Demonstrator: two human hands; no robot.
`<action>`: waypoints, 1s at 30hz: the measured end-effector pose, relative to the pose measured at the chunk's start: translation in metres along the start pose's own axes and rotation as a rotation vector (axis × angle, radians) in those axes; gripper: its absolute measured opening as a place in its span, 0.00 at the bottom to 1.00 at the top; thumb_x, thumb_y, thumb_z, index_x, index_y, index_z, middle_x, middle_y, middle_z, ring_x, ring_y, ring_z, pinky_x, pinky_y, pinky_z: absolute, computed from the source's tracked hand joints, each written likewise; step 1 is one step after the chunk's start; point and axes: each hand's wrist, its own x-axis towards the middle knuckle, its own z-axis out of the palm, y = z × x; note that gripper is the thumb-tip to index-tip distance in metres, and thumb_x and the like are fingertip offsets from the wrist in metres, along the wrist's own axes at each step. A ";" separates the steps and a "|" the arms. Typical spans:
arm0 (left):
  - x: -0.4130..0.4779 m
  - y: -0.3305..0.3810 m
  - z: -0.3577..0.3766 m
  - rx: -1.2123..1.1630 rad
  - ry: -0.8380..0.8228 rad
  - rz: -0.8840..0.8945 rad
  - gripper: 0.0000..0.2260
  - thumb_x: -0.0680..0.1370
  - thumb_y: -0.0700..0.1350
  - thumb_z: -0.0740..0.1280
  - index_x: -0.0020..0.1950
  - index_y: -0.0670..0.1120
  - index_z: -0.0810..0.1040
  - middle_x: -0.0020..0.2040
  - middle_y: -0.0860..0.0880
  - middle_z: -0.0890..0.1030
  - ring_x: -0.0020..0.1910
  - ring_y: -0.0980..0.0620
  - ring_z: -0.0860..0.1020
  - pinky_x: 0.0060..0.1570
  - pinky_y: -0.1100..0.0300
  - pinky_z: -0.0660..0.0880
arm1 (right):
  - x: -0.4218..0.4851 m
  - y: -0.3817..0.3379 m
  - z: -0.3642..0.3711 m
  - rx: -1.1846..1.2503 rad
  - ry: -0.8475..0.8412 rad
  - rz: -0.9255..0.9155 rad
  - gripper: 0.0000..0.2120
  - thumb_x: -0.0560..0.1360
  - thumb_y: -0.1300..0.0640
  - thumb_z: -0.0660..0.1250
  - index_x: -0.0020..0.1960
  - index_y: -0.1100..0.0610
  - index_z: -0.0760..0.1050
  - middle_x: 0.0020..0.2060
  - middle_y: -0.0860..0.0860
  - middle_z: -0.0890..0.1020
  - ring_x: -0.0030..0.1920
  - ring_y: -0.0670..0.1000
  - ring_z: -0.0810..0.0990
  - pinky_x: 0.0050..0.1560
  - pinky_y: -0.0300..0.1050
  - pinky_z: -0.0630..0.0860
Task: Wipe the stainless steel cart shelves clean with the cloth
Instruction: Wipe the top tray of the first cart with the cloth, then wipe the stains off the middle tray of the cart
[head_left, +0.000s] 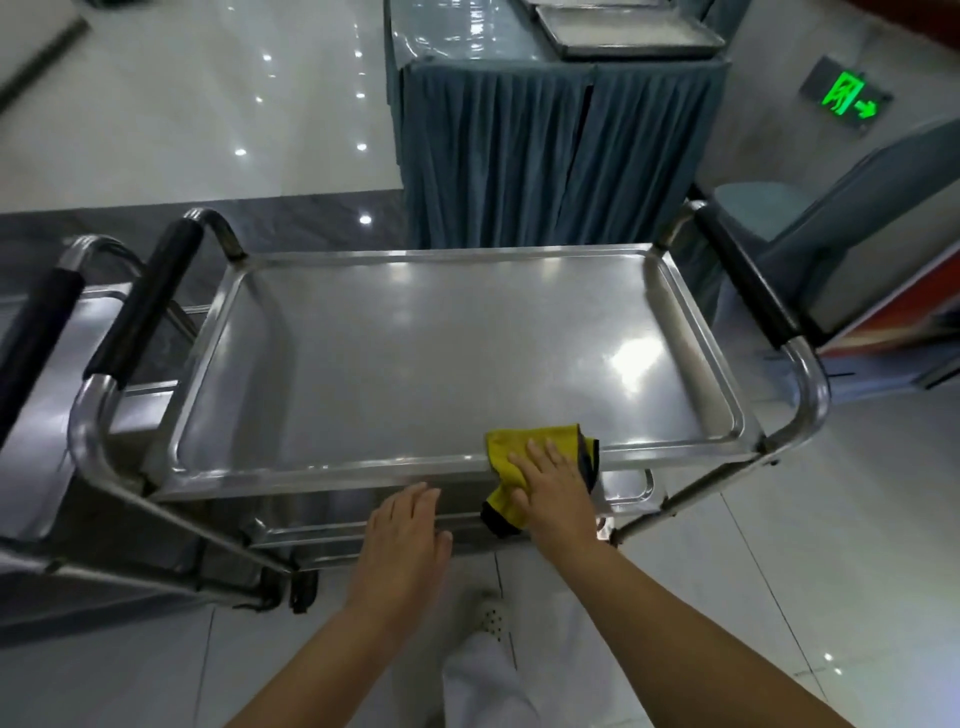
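Note:
The stainless steel cart's top shelf (415, 353) lies in front of me, shiny and bare, with black-gripped handles (145, 301) at both ends. A yellow cloth with a dark edge (511, 447) drapes over the shelf's near rim, right of centre. My right hand (553, 488) lies flat on the cloth, pressing it against the rim. My left hand (405, 535) hovers flat just below the near rim, fingers together, holding nothing. A lower shelf (628, 488) shows partly under the top one.
A second steel cart (47, 405) stands against the left side. Beyond the cart is a table with a blue-grey skirt (545, 156) carrying a metal tray (628, 31). A blue chair (810, 228) is at the right. Glossy tiled floor surrounds everything.

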 end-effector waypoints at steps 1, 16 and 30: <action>-0.004 0.007 -0.002 -0.032 0.002 -0.003 0.20 0.67 0.45 0.71 0.58 0.40 0.79 0.56 0.42 0.80 0.53 0.42 0.80 0.52 0.47 0.76 | -0.007 -0.001 0.000 0.072 0.017 -0.020 0.23 0.81 0.51 0.56 0.76 0.50 0.59 0.77 0.51 0.54 0.77 0.51 0.48 0.74 0.43 0.45; -0.005 0.145 0.077 -0.677 -0.453 -0.249 0.03 0.78 0.46 0.64 0.47 0.51 0.78 0.45 0.52 0.81 0.43 0.59 0.78 0.40 0.69 0.73 | -0.111 0.098 0.053 0.654 0.072 0.074 0.26 0.71 0.26 0.47 0.56 0.38 0.72 0.45 0.41 0.79 0.45 0.41 0.78 0.45 0.40 0.75; 0.047 0.140 0.282 -0.533 -0.253 -0.306 0.12 0.77 0.40 0.65 0.60 0.43 0.78 0.57 0.47 0.79 0.57 0.47 0.77 0.53 0.64 0.68 | -0.023 0.273 0.149 0.452 0.367 0.431 0.16 0.81 0.49 0.57 0.65 0.56 0.72 0.49 0.53 0.81 0.45 0.54 0.79 0.41 0.43 0.67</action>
